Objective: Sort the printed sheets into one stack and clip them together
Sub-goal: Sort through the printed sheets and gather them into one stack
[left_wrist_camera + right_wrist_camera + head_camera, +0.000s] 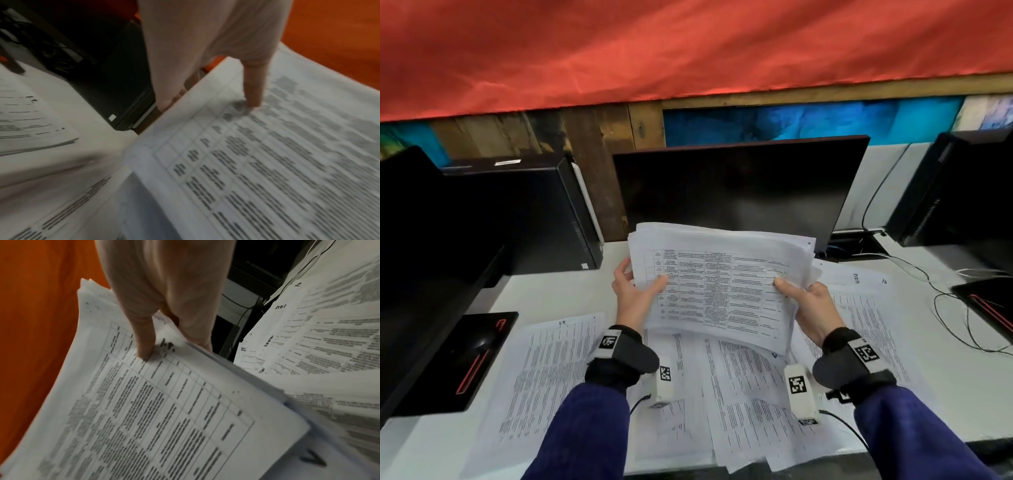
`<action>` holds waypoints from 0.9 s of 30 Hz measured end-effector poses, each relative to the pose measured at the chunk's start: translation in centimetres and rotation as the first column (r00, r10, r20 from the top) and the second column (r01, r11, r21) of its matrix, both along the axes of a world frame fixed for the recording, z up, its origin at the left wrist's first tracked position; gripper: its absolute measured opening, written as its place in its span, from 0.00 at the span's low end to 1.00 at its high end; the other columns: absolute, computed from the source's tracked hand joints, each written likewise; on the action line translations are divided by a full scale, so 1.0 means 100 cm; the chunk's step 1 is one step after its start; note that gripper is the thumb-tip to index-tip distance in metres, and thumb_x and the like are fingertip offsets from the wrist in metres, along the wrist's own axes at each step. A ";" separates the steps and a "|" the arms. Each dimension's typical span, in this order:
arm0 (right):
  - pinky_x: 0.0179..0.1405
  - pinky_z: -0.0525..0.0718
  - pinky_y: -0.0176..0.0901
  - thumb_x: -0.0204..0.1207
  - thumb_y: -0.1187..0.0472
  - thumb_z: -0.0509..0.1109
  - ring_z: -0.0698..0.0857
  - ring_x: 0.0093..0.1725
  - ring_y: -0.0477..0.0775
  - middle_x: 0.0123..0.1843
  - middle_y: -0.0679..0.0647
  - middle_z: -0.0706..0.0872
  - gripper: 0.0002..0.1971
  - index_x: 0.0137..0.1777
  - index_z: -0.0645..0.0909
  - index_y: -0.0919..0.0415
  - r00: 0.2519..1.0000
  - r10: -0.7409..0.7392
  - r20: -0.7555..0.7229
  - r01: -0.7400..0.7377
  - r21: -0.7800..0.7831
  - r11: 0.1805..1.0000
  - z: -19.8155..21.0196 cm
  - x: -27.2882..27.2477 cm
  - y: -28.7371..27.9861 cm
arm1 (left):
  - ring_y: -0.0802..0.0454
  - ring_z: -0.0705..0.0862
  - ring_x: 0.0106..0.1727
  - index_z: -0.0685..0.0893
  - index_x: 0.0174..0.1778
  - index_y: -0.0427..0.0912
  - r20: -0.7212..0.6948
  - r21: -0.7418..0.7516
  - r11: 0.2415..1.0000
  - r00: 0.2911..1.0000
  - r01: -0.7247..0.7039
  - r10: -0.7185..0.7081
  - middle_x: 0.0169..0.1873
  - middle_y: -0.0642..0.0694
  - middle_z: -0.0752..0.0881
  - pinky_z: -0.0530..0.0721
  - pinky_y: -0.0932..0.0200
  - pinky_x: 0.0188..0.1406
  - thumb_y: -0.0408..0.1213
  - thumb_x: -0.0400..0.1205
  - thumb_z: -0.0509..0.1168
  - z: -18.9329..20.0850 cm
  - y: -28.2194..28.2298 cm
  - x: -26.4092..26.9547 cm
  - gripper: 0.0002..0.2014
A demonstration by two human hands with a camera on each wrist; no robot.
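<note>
Both hands hold a thick stack of printed sheets (pixel 717 286) up off the desk in front of the monitor. The top sheet carries a table of text. My left hand (pixel 635 291) grips the stack's left edge, thumb on top (pixel 254 91) and fingers underneath. My right hand (pixel 803 301) grips the right edge the same way, thumb pressed on the top sheet (pixel 144 344). The stack (pixel 267 162) sags a little in the middle and its sheets (pixel 154 402) are unevenly aligned. More loose printed sheets (pixel 743 387) lie spread over the desk below. No clip is visible.
A dark monitor (pixel 736 192) stands right behind the stack. Black computer cases (pixel 541 212) sit at left and at right (pixel 959 192). Monitor bases (pixel 465 359) sit at left and far right. Cables (pixel 941 308) trail over the white desk (pixel 962 387); red cloth (pixel 688 48) hangs behind.
</note>
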State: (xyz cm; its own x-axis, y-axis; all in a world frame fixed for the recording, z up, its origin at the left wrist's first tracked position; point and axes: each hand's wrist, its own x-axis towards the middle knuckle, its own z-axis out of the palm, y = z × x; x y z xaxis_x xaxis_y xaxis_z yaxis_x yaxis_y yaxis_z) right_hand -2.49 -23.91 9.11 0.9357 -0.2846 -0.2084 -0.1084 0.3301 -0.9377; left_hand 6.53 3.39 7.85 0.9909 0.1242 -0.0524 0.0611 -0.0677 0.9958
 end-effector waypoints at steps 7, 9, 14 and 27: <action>0.49 0.90 0.48 0.71 0.67 0.70 0.88 0.58 0.62 0.58 0.63 0.89 0.18 0.61 0.81 0.68 0.996 0.085 0.031 -0.086 0.041 0.995 0.013 0.005 -0.023 | 0.42 0.85 0.63 0.82 0.65 0.44 -0.131 -0.271 0.893 0.906 0.359 -0.403 0.60 0.43 0.88 0.80 0.43 0.65 0.32 0.77 0.71 0.000 0.012 -0.002 0.20; 0.49 0.90 0.49 0.71 0.68 0.71 0.88 0.58 0.63 0.59 0.64 0.88 0.19 0.63 0.81 0.69 0.997 0.079 0.021 -0.080 0.031 0.996 0.013 0.009 -0.025 | 0.43 0.86 0.62 0.83 0.63 0.44 -0.136 -0.248 0.905 0.912 0.346 -0.386 0.60 0.43 0.88 0.81 0.44 0.65 0.30 0.78 0.69 -0.004 0.009 -0.003 0.17; 0.46 0.90 0.46 0.69 0.65 0.74 0.89 0.55 0.61 0.56 0.61 0.90 0.19 0.60 0.82 0.68 0.996 0.072 0.044 -0.070 -0.056 0.996 0.021 0.011 -0.022 | 0.44 0.84 0.65 0.79 0.68 0.49 -0.101 -0.298 0.912 0.941 0.281 -0.323 0.62 0.47 0.87 0.78 0.39 0.69 0.36 0.72 0.74 -0.017 0.006 -0.012 0.26; 0.39 0.83 0.25 0.76 0.69 0.70 0.90 0.44 0.40 0.44 0.44 0.93 0.11 0.43 0.88 0.51 0.960 0.134 0.246 -0.007 -0.457 0.889 0.069 -0.007 -0.033 | 0.50 0.79 0.63 0.77 0.66 0.43 -0.101 -0.156 0.961 0.964 0.229 -0.246 0.59 0.48 0.83 0.72 0.57 0.66 0.35 0.78 0.71 -0.022 -0.022 -0.022 0.20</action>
